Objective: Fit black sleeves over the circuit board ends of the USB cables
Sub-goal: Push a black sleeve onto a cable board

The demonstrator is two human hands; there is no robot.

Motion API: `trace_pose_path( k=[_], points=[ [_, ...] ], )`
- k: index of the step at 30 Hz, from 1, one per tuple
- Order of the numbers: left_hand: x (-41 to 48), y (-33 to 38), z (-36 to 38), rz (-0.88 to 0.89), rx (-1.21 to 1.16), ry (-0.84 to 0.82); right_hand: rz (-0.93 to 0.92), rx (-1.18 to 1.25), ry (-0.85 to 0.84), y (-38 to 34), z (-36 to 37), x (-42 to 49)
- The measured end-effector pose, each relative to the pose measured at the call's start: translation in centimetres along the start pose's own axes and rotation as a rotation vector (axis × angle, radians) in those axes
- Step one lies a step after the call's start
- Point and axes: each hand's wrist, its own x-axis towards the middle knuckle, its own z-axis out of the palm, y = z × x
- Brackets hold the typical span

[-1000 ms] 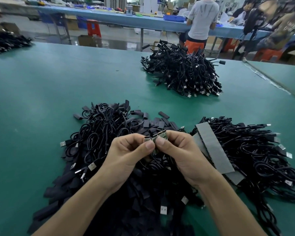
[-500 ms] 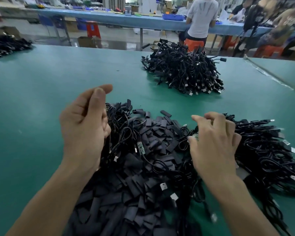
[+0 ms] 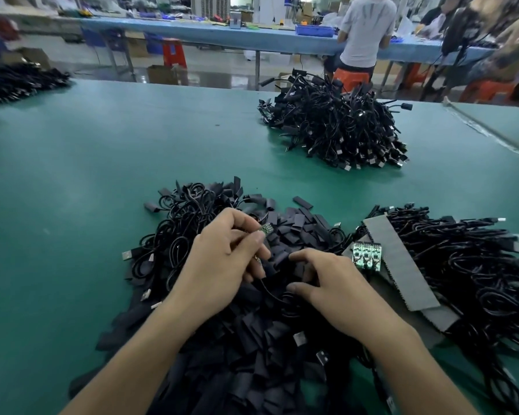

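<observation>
Above the sleeves (image 3: 300,232), left hand (image 3: 222,265) pinches one circuit board (image 3: 266,228); right hand (image 3: 336,289) curls, its grasp unclear.

Two bare forearms (image 3: 138,354), bare left grip (image 3: 219,262), bare right grip (image 3: 339,286), slim fingers (image 3: 304,255), short rounded fingernails (image 3: 259,235)

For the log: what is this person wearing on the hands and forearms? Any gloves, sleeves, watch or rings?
Nothing visible. The left hand and right hand are bare, with no gloves or rings. The left forearm and right forearm are uncovered down to the frame's edge: no sleeves, watch or wrist strap.
</observation>
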Motion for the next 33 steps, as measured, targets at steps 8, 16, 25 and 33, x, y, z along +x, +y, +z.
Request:
trace_pose_path(
  k=[8,16,25,33],
  points=[
    [0.3,0.5,-0.9,-0.034,-0.189,0.134,0.077,-0.072,0.05,0.2,0.9,0.4],
    [0.1,0.3,-0.5,-0.075,-0.198,0.076,0.049,-0.106,0.194,-0.1,1.3,0.2],
    [0.2,0.1,-0.4,-0.094,-0.228,0.079,-0.056,-0.029,0.504,-0.5,0.7,0.1],
    [0.0,0.6,0.0,-0.071,-0.237,0.037,-0.057,0.713,0.284,-2.5,-0.2,-0.2]
  ],
)
